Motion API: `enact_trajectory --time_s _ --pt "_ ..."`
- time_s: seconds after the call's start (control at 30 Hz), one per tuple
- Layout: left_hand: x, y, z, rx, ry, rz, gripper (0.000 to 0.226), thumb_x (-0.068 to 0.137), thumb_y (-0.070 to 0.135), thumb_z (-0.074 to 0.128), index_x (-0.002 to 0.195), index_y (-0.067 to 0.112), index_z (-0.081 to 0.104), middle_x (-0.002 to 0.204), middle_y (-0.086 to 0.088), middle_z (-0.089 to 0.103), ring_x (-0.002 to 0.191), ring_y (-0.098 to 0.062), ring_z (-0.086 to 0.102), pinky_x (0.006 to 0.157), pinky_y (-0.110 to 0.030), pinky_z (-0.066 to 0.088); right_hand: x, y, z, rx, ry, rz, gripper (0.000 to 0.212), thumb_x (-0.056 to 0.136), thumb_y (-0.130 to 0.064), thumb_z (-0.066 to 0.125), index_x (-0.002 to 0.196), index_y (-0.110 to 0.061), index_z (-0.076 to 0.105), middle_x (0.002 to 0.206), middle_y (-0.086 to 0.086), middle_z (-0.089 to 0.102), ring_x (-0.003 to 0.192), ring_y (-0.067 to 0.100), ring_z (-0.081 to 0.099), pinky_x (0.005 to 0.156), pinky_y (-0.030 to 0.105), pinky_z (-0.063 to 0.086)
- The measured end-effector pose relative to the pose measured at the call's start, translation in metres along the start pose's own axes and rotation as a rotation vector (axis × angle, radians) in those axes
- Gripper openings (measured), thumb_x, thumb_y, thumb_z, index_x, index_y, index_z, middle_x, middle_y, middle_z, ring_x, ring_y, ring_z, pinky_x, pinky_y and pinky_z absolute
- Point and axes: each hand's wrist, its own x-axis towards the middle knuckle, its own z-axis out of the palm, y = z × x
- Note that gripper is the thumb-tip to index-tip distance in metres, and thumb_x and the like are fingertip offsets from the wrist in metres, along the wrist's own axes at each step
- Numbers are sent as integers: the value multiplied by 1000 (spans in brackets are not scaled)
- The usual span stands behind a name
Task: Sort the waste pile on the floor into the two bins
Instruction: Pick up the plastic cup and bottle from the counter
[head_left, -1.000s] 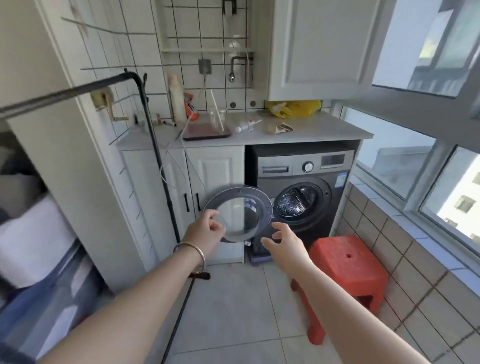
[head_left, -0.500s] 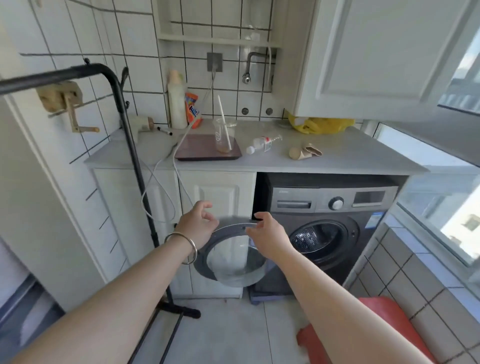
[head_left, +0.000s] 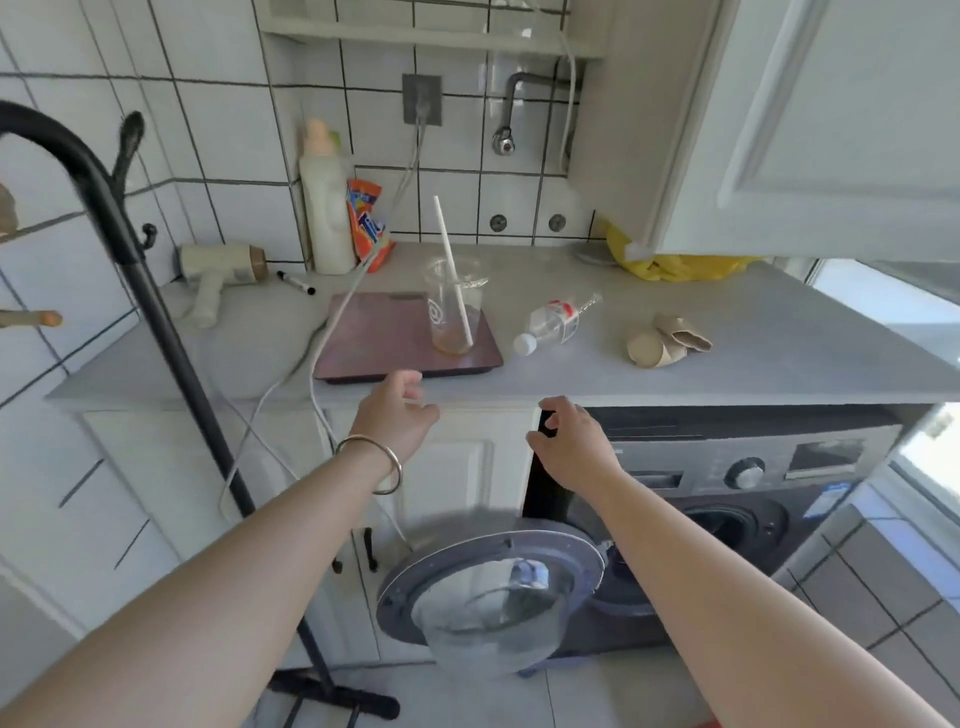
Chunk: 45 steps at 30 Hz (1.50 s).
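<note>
Head view: 2 empty hands, left (head_left: 396, 415), right (head_left: 571, 441); 1 cup (head_left: 453, 306), 1 bottle (head_left: 556, 321).

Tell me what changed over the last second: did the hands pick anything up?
No. Both hands rose from in front of the open washer door towards the countertop edge as the person stepped closer. The left hand now hovers near the scale, the right hand beside it, both empty. Cup, bottle and cardboard tubes stayed put.
</note>
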Motion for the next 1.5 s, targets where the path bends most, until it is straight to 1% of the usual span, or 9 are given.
enact_trajectory --time_s 0.33,0.53,0.7,0.77,0.9,1.0,1.17,1.3,1.5 --pt "141 10 25 -160 -54 27 101 69 33 79 148 11 20 152 -7 32 139 -18 35 113 -36 32 117 2 -18 -247 151 23 56 88 -14 51 140 -27 34 140 0 39 127 23 40 84 36 47" --pt "171 13 52 -348 -32 72 93 67 16 83 141 15 25 109 18 44 106 -9 42 92 -21 34 171 6 -29 -414 154 -70 73 80 -4 55 143 -31 29 150 -7 26 136 21 25 96 33 43" --pt "188 6 72 -464 -21 82 100 62 10 84 138 23 20 131 3 41 114 3 46 88 -14 44 207 6 -23 -789 90 -294 78 82 -10 56 147 -33 17 156 -6 11 144 21 9 112 37 28" --pt "196 2 76 -447 -22 62 104 51 27 87 133 27 24 125 -5 53 111 -7 59 77 -24 57 220 6 -20 -920 73 -373 79 86 -13 53 149 -31 9 157 -3 8 146 23 5 117 42 18" --pt "208 -7 83 -374 3 8 102 39 51 87 122 35 31 114 -4 62 106 -20 64 86 -45 56 237 9 -14 -1027 123 -455 72 86 -12 52 147 -23 15 150 0 24 141 25 20 118 43 16" --pt "207 -2 84 -386 -8 24 95 42 50 88 118 27 37 107 -3 69 100 -18 68 84 -47 56 237 15 -13 -896 252 -511 70 75 -15 66 138 -22 36 137 -1 43 131 24 39 108 38 31" --pt "202 27 89 -402 -19 178 63 63 12 85 103 22 37 109 0 67 87 6 67 72 -14 54 205 12 -37 -237 513 -295 73 68 -22 71 136 -18 43 132 0 51 122 24 45 100 33 36" --pt "186 62 102 -387 -93 279 66 61 25 86 101 23 34 99 8 56 86 -1 59 80 -15 48 156 7 -66 212 718 -26 74 70 -26 74 135 -24 39 128 -4 49 121 18 45 96 26 35" --pt "107 100 152 -465 -497 396 80 45 49 76 105 22 31 96 14 52 89 -8 54 83 -23 45 39 38 -88 637 1046 289 50 76 -27 74 119 -24 48 105 -5 60 96 12 59 84 24 47"
